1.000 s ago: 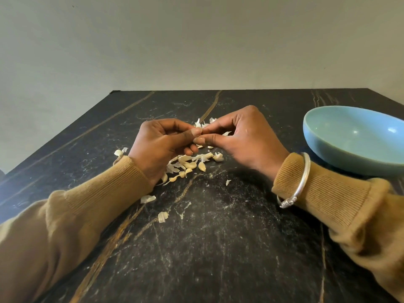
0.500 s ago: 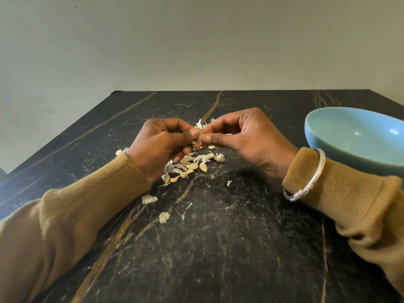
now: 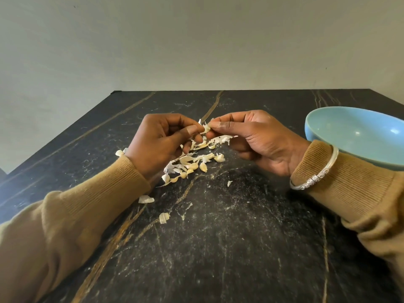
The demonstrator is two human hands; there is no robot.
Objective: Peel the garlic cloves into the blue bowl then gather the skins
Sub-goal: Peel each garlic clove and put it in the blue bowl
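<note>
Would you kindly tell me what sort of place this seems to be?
Likely a home kitchen or dining area, though little shows: a dark marble-look table against a plain wall, a blue bowl, and loose garlic cloves and skins under the left hand and right hand, which pinch one clove.

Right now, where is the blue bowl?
In the head view the blue bowl sits on the dark table at the far right, partly cut off by the frame edge, just beyond the sleeve cuff and silver bangle on the right wrist.

Left hand (image 3: 161,143), right hand (image 3: 258,138) in shared pinch
</note>
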